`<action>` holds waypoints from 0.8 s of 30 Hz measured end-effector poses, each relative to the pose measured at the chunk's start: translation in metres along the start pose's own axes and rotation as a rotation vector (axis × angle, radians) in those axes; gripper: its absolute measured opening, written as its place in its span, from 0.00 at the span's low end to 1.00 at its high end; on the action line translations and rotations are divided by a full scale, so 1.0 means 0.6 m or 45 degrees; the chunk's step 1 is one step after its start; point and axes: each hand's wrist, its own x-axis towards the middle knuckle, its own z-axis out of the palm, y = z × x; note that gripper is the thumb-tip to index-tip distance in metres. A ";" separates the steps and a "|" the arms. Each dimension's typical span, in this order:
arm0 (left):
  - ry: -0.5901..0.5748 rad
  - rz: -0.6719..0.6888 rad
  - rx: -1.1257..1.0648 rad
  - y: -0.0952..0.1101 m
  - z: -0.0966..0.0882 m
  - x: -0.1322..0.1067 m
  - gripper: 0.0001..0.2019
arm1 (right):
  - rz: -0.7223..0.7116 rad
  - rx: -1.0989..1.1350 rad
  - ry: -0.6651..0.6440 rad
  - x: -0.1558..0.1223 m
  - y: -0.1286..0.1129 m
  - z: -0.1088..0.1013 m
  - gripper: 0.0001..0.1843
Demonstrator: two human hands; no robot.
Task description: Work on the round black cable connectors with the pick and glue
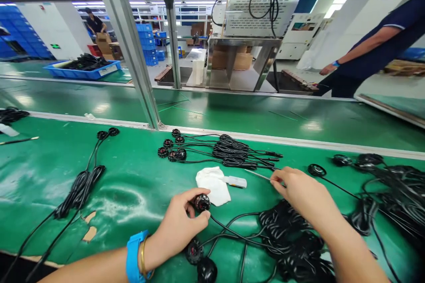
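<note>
Between the thumb and fingers of my left hand [181,219] is a round black camera-like part [202,202] with a cable running off to the right. My right hand [295,185] pinches a thin, pale rod-like tool [257,174], its free end pointing left. A white cloth [212,185] lies just beyond my left hand, with a small clear bottle [236,181] on its side touching it. Below my left hand are another round black part [194,251] and a black dome-shaped one [206,269]. A heap of coiled black cables [292,239] sits under my right forearm.
Bundled cables with round ends [232,150] lie in a row at the back of the green bench [133,159]. More bundles lie left [79,190] and right [398,185]. A metal post [129,48] rises at the bench edge. Beyond are a blue tray [83,70] and two people.
</note>
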 end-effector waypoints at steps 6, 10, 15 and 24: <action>0.023 0.030 -0.157 0.005 0.005 0.001 0.19 | 0.031 1.048 0.236 -0.027 -0.098 -0.051 0.12; 0.080 0.029 -0.135 0.007 0.009 0.001 0.19 | -0.107 1.176 0.258 -0.061 -0.194 -0.046 0.05; 0.109 0.050 -0.146 0.004 0.013 0.000 0.19 | -0.314 1.109 0.317 -0.092 -0.244 -0.008 0.03; 0.094 0.054 -0.158 0.009 0.018 -0.003 0.21 | -0.461 1.052 0.375 -0.091 -0.255 0.018 0.06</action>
